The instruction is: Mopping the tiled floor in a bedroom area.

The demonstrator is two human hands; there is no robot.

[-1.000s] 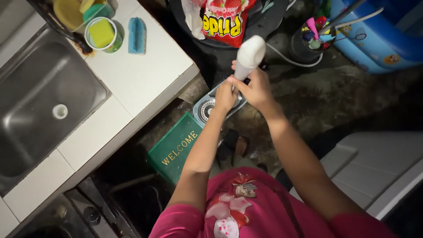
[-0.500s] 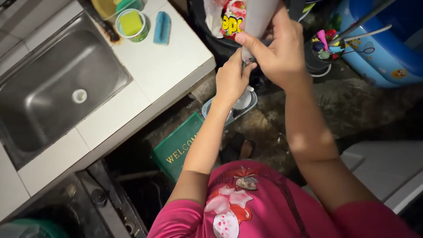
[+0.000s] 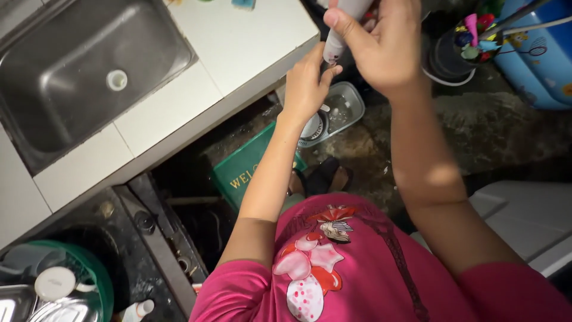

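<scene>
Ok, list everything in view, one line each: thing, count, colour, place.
sink: one, steel, top left
counter: one, white tiled, right of sink
doormat: one, green, floor under counter edge
grey tray: one, floor beyond mat
green basin: one, bottom left
blue tub: one, top right
white handheld appliance: one, white, in right hand
left hand: at appliance's lower end
right hand: gripping appliance

Both arms raised forward; right hand (image 3: 387,48) curled in grip, left hand (image 3: 305,86) pinching just below it.
</scene>
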